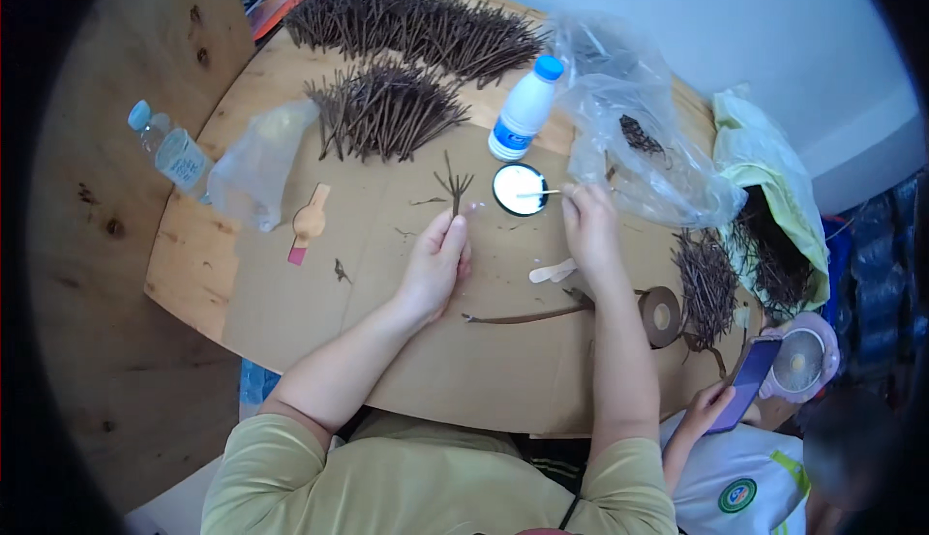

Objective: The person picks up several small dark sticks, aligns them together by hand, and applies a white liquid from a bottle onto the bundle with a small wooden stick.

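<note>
My left hand (441, 262) is closed round the stem of a small brown branched twig (455, 187), which stands upright with its forks spread at the top. In my right hand (591, 221) is a thin pale stick (550, 193), pinched between the fingers. Its far end reaches into a round dark-rimmed dish of white liquid (511, 185). Just behind the dish stands a white bottle with a blue cap (525, 109). Flat wooden sticks (553, 271) lie below the dish, and a roll of brown tape (661, 316) with a loose strip (527, 318) is by my right forearm.
Bundled brown twigs form a long pile (416, 27) and a smaller pile (387, 109) at the back. More twigs (706, 283) lie right, beside an open sack (774, 167). Plastic bags (619, 100) and a water bottle (174, 153) flank the cardboard (377, 206). Another person's hand (709, 407) holds a phone.
</note>
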The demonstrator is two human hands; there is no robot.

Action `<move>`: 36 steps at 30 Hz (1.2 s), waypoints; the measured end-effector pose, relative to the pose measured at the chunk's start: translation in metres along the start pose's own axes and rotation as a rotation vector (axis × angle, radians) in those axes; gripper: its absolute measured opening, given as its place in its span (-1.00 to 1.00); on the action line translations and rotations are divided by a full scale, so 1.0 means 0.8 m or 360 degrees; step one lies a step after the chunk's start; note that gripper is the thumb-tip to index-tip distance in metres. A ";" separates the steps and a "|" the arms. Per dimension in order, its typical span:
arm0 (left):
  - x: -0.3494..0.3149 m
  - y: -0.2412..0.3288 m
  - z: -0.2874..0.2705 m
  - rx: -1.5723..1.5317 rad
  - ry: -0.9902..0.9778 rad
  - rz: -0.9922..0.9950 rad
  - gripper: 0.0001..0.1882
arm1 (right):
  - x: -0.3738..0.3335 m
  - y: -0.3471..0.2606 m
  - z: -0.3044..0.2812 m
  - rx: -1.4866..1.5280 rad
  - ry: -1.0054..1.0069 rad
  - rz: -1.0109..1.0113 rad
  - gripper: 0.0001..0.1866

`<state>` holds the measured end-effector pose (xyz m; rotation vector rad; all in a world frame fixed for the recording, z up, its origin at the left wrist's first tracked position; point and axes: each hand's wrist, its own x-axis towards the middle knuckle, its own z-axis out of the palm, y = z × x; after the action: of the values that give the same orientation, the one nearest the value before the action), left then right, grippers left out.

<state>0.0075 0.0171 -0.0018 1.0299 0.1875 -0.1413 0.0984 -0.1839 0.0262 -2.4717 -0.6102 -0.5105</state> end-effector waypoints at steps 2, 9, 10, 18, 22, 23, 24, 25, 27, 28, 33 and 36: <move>0.006 -0.004 -0.009 -0.0043 0.0017 0.0034 -0.78 | 0.012 0.018 0.011 -0.0253 -0.0086 -0.0116 -0.86; 0.013 -0.005 -0.003 0.0032 0.0163 0.0132 -0.80 | 0.010 0.056 0.027 -0.0519 -0.0223 -0.0247 -0.87; 0.014 -0.005 -0.003 0.0021 0.0192 0.0120 -0.82 | 0.008 0.053 0.024 -0.0527 -0.0281 -0.0210 -0.86; 0.019 -0.013 -0.008 0.0076 0.0207 0.0096 -0.84 | 0.005 0.029 0.010 -0.0819 -0.0342 -0.0152 -0.81; 0.024 -0.017 -0.008 0.0081 0.0168 0.0145 -0.83 | 0.004 0.024 0.005 -0.0882 -0.0381 -0.0132 -0.82; 0.026 -0.018 -0.009 0.0071 0.0148 0.0165 -0.83 | 0.004 0.022 0.004 -0.0902 -0.0382 -0.0128 -0.83; 0.027 -0.019 -0.008 0.0057 0.0129 0.0183 -0.83 | 0.002 0.023 0.004 -0.0865 -0.0376 -0.0116 -0.84; 0.028 -0.018 -0.007 0.0035 0.0115 0.0144 -0.83 | 0.000 0.026 0.004 -0.0827 -0.0370 -0.0104 -0.86; 0.030 -0.014 -0.007 -0.0009 0.0093 0.0070 -0.82 | -0.005 0.029 0.005 -0.0692 -0.0350 -0.0049 -0.89; 0.032 -0.014 -0.007 -0.0063 0.0063 0.0049 -0.82 | -0.008 0.030 0.005 -0.0594 -0.0337 -0.0006 -0.91; 0.040 -0.021 -0.012 -0.0248 -0.0069 -0.0036 -0.81 | -0.025 0.034 0.007 -0.0379 -0.0200 0.0108 -0.92; 0.040 -0.020 -0.012 -0.0307 -0.0119 -0.0041 -0.81 | -0.030 0.032 0.008 -0.0218 -0.0149 0.0174 -0.91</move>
<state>0.0345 0.0164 -0.0275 0.8292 0.1436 -0.1812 0.0933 -0.2074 -0.0006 -2.6536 -0.4872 -0.4083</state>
